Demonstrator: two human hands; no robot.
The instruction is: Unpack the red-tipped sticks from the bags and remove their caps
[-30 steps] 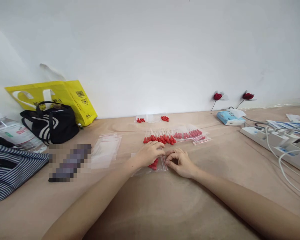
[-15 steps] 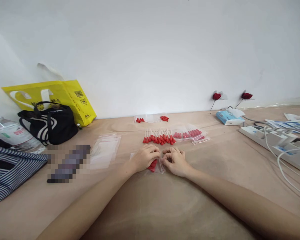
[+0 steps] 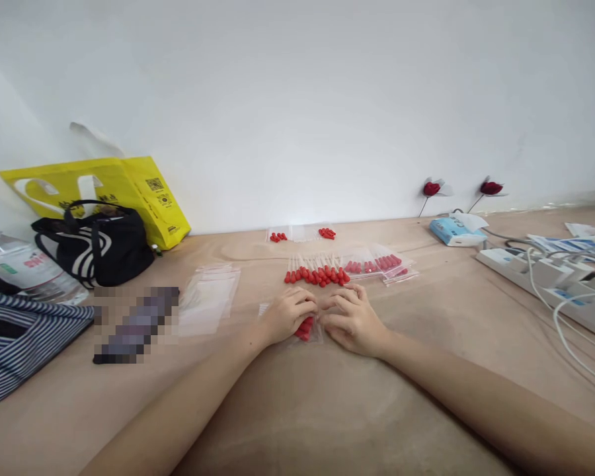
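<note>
Head cam: clear bag (image 3: 318,335) just on near side of red-tipped sticks (image 3: 317,274), right end now drawn in — looks more compact. Left hand (image 3: 290,315) curled over bag, right hand (image 3: 356,321) loosely spread beside it — can't tell if either's pinching.

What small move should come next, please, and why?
Perhaps the right hand should press along the right edge of the clear bag while the left hand steadies it: red pieces appear inside, both hands are at the bag, and whether it is sealed is unclear.
</note>
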